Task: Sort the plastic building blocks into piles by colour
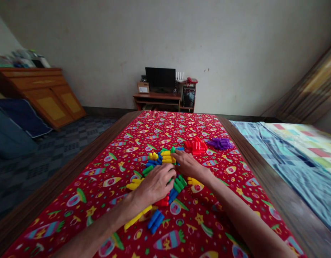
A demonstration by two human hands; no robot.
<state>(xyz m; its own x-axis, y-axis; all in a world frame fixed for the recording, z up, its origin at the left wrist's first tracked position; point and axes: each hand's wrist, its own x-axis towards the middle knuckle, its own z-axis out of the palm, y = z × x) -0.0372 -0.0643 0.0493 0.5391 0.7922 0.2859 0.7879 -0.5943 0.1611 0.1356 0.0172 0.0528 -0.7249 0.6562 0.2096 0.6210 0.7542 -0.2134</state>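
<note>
A loose pile of tube-shaped plastic building blocks lies on the red cloth. My left hand (158, 181) curls over its near side, with a green block (170, 180) showing between thumb and fingers. My right hand (187, 163) reaches in from the right, fingers bent together by the yellow blocks (167, 157) and a small green piece (173, 149); its fingertips are partly hidden. Beside the hands are green blocks (180, 183), blue blocks (151, 163) and a few red blocks (162, 202). A yellow stick of blocks (137, 218) and a blue pair (155, 221) lie nearer me.
Red blocks (197, 146) and purple blocks (220, 143) form separate groups farther right. The patterned red cloth (170, 125) covers the wooden table (106, 138). A bed (297, 150) adjoins on the right. Beyond the table stands a desk with a monitor (160, 78); a cabinet (52, 96) is left.
</note>
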